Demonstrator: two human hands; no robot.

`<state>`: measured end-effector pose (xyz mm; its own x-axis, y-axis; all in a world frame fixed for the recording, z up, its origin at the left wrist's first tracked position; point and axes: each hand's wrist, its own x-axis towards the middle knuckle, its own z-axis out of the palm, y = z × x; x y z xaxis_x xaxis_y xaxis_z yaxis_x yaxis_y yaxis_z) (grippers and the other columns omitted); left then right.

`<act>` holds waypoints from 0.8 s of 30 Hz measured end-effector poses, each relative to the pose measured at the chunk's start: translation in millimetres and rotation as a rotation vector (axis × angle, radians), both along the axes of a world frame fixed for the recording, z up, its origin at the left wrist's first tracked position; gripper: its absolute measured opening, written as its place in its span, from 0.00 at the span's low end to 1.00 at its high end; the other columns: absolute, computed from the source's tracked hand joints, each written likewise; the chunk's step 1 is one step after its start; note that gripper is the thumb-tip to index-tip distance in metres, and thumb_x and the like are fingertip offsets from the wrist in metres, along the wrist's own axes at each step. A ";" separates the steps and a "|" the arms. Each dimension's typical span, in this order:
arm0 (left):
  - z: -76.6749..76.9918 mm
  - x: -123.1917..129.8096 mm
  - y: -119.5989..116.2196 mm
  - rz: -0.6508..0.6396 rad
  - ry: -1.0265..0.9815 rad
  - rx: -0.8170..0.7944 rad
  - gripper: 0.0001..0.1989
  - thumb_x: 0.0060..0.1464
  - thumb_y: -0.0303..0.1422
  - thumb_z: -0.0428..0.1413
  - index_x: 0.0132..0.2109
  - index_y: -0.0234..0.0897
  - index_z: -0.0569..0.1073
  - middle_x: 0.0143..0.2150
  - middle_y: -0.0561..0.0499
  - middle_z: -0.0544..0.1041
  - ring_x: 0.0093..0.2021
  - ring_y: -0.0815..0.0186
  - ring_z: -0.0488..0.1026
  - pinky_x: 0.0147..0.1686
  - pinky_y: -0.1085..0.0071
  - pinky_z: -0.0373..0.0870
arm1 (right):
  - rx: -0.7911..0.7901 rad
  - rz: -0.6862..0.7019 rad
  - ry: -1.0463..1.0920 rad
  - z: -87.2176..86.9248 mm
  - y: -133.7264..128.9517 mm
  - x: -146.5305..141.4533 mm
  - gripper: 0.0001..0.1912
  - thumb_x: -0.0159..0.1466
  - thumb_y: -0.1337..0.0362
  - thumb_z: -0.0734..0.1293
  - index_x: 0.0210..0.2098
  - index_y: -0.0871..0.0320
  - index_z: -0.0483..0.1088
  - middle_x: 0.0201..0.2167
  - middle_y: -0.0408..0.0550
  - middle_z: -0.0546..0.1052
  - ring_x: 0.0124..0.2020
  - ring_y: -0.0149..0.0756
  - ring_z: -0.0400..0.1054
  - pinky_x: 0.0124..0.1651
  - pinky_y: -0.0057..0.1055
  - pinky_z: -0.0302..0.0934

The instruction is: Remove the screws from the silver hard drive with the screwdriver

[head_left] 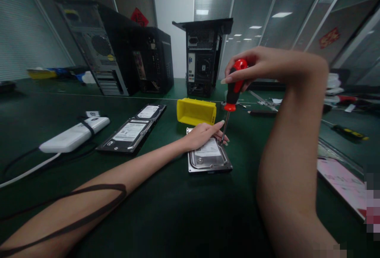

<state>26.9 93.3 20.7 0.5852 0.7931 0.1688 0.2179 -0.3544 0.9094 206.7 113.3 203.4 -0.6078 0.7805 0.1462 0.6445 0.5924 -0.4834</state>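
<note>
Hard drive [211,160] lies label up just right of the frame's centre, on the green tabletop [166,206]. On my feed, the right hand [255,66] is clamped around the handle of a red-and-black screwdriver [233,92], held steeply, its tip down at the drive's right edge. I see the left hand [202,136] laid across the drive's upper part, thumb apart from the fingers beside the shaft; whether it pinches anything, I cannot tell. The two hands are apart. I have a yellow tray [196,112] just above the drive in the frame, two more drives [132,130] left of centre, a white box [74,134] farther left, and a dark computer case [204,58] at upper centre.
</note>
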 end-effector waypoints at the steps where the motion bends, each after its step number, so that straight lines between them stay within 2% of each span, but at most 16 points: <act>1: 0.3 0.0 -0.3 0.001 0.005 0.002 0.34 0.68 0.50 0.39 0.41 0.27 0.81 0.40 0.39 0.83 0.41 0.63 0.78 0.50 0.66 0.68 | 0.013 -0.009 -0.008 0.0 0.4 -0.4 0.21 0.55 0.49 0.73 0.39 0.58 0.75 0.34 0.48 0.78 0.35 0.35 0.74 0.34 0.28 0.70; 9: 1.1 -0.6 -1.1 -0.001 0.024 0.023 0.35 0.68 0.51 0.38 0.42 0.28 0.81 0.41 0.40 0.83 0.42 0.63 0.78 0.51 0.65 0.67 | 0.058 0.024 0.015 -1.1 -2.7 -3.2 0.16 0.55 0.51 0.74 0.33 0.57 0.75 0.28 0.44 0.77 0.36 0.33 0.74 0.38 0.26 0.69; 17: 2.0 -0.3 -1.0 0.010 0.035 0.023 0.35 0.68 0.50 0.38 0.42 0.27 0.81 0.40 0.40 0.83 0.42 0.62 0.78 0.51 0.65 0.68 | -0.052 -0.001 0.047 0.3 -6.4 -6.4 0.21 0.62 0.48 0.68 0.43 0.58 0.75 0.38 0.50 0.79 0.41 0.38 0.75 0.45 0.33 0.71; 24: 2.5 -0.2 -2.7 0.012 0.037 0.027 0.35 0.68 0.50 0.38 0.42 0.27 0.81 0.40 0.40 0.83 0.41 0.62 0.78 0.50 0.65 0.68 | -0.090 0.022 0.070 -1.6 -3.4 1.4 0.21 0.62 0.52 0.69 0.53 0.52 0.72 0.43 0.45 0.80 0.42 0.37 0.76 0.44 0.32 0.72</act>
<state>26.7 90.7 23.2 0.5818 0.7958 0.1680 0.2561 -0.3754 0.8908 208.1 109.9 201.8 -0.6154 0.7793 0.1185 0.5949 0.5578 -0.5787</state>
